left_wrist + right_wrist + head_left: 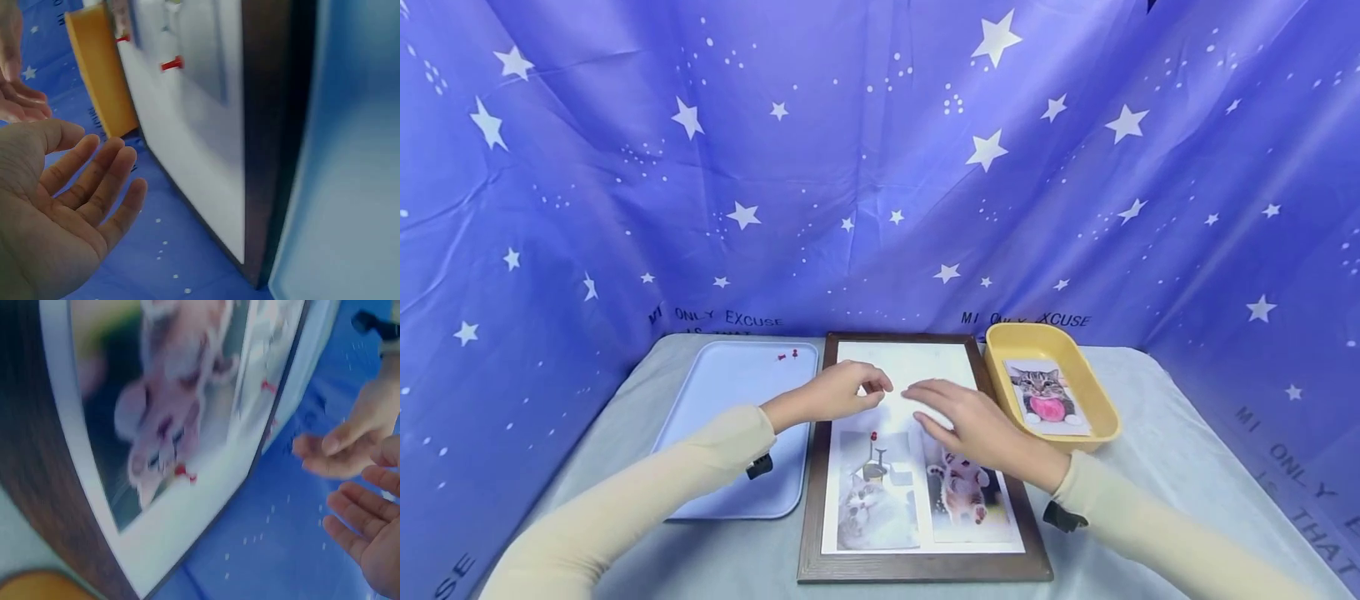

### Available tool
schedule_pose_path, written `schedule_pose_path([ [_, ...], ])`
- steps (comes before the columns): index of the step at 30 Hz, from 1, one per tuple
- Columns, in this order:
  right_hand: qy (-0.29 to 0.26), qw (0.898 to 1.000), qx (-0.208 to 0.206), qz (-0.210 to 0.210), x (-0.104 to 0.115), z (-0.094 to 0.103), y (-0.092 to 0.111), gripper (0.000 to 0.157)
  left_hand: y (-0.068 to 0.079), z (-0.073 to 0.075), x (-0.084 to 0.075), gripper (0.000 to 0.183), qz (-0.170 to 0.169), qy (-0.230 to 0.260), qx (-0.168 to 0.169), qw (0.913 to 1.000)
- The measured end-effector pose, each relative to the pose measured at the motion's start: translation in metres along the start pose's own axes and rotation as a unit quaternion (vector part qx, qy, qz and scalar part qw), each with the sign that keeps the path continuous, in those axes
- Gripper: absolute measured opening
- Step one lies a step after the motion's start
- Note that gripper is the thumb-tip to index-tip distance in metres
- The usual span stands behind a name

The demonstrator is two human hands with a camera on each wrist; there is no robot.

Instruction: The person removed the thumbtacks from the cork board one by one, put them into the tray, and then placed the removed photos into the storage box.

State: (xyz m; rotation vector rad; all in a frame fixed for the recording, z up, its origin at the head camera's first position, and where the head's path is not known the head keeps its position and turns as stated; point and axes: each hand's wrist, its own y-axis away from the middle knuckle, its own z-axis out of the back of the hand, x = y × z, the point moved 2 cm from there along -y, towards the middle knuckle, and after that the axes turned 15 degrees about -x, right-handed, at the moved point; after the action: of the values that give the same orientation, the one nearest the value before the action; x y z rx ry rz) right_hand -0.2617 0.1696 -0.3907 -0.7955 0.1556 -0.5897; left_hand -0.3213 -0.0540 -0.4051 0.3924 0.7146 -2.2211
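Note:
Over the brown-framed white board (898,362), my left hand (838,390) and right hand (973,421) are raised with loosely bent fingers, facing each other and holding nothing. A photo of a white cat (872,512) lies on the board's lower left, with a red pushpin (873,437) at its top edge. Beside it is a photo of a kitten (966,496), partly covered by my right hand in the head view. The right wrist view shows a red pushpin (181,470) at that photo's edge. In the left wrist view, my left hand (69,194) appears palm up.
Left of the board lies a light blue tray (730,375) with two red pushpins (794,354) near its far right corner. To the right stands a yellow basket (1093,392), holding a photo of a tabby cat with a pink ball (1047,396). A starry blue curtain (865,167) hangs behind.

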Motion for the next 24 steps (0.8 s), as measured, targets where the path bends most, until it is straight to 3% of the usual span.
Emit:
schedule_pose_path([
  [5,0.002,0.995,0.049,0.083,0.014,-0.012,0.008,0.041,0.008,-0.005,0.002,0.023,-0.012,-0.04,0.013,0.999],
  [8,-0.002,0.991,0.074,0.112,0.019,-0.019,0.015,0.04,0.013,-0.009,0.002,0.023,-0.027,-0.064,0.022,0.9973],
  [18,-0.01,0.973,0.192,0.126,0.025,-0.035,0.034,0.047,0.026,-0.019,0.003,0.02,-0.116,-0.13,0.039,0.9839],
  [24,-0.007,0.966,0.216,0.139,0.028,-0.04,0.041,0.049,0.032,-0.023,0.002,0.02,-0.171,-0.139,0.031,0.975],
])
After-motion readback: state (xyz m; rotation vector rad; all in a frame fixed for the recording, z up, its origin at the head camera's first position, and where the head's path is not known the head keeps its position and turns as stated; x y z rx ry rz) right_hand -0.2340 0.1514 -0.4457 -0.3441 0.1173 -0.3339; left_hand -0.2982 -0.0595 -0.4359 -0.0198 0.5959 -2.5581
